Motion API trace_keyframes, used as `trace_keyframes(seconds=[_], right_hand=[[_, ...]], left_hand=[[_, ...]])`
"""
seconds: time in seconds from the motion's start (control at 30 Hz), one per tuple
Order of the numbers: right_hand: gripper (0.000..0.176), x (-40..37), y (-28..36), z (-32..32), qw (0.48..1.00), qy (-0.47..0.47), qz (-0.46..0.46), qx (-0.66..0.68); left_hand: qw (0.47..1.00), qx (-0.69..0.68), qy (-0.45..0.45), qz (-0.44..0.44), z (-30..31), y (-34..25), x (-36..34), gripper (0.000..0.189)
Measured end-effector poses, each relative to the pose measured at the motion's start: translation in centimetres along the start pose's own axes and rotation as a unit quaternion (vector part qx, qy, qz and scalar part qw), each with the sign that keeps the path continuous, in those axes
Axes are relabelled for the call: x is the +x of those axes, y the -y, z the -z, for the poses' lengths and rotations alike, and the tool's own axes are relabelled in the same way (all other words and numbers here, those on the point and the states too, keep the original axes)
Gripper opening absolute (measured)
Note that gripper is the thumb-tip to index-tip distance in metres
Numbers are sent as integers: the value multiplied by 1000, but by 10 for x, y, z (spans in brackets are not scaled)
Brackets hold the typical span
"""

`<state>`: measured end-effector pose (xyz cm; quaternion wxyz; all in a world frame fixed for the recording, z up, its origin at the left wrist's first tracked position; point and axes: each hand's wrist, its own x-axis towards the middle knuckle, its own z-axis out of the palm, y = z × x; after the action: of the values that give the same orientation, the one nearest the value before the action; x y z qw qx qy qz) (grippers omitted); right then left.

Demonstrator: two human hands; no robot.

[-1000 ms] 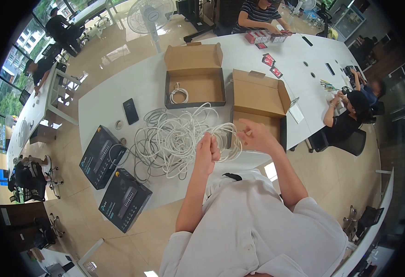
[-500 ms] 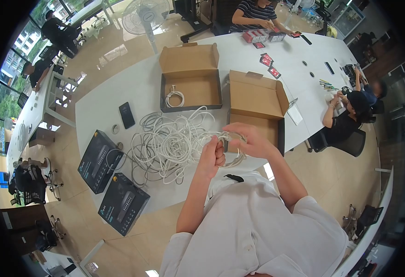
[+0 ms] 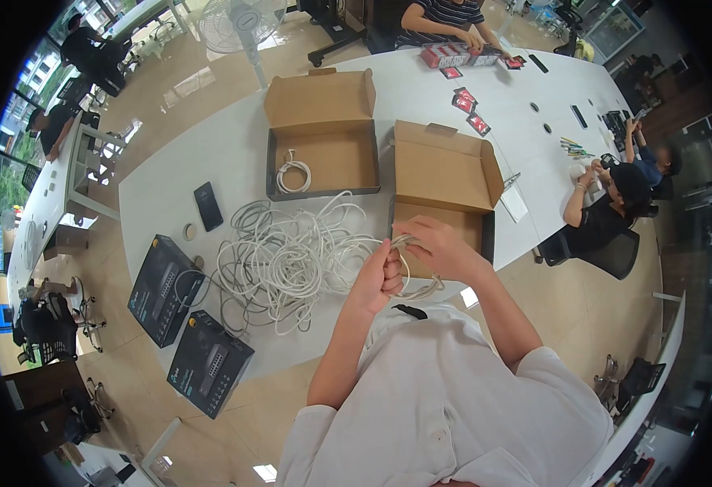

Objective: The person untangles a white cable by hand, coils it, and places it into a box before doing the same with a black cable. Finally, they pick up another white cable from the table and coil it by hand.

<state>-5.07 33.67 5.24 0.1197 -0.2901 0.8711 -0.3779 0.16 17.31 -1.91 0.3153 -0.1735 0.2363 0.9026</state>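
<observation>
partly, the right hand (image 3: 443, 248) hides the cable coil (image 3: 430, 289).

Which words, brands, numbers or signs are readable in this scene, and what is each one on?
"tp-link", probably: the small logo on the lower dark box; too faint to be sure.
Upper dark box: some print, too small to read.
Red-and-white carton: large lettering, too blurred to read.
Red packets: markings, unreadable.
White cables: no lettering visible.
I can read no numbers or signs anywhere.
</observation>
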Motion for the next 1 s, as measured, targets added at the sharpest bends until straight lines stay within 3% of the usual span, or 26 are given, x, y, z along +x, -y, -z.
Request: trace_keyframes(seconds=[0.23,0.33,0.43,0.53,0.63,0.67,0.77,0.83,1.0], right_hand=[[37,8,-26,-19,990,-105,27,-94],[39,5,-25,-16,991,-87,-92,-40],[38,2,-43,-4,985,-49,-138,95],[36,-3,-66,-6,954,-102,-151,237],[32,-7,-74,0,969,-148,-130,151],[31,-9,-76,-3,960,-145,-149,188],[28,-14,-84,-17,930,-138,-192,283],[28,-17,-83,-31,913,-131,-212,323],[34,-20,-62,-57,814,-47,-286,503]], left_hand=[[999,-46,9,24,-3,-6,19,34],[999,-29,3,26,-1,-3,27,35],[999,-30,24,27,6,-5,29,36],[999,-43,4,-2,8,-7,26,37],[993,-96,1,-68,13,-16,23,37],[990,-98,-41,-93,12,-19,22,37],[976,-117,-57,-176,20,-26,27,38],[966,-149,-46,-204,24,-28,30,39],[952,-204,-23,-227,20,-23,39,41]])
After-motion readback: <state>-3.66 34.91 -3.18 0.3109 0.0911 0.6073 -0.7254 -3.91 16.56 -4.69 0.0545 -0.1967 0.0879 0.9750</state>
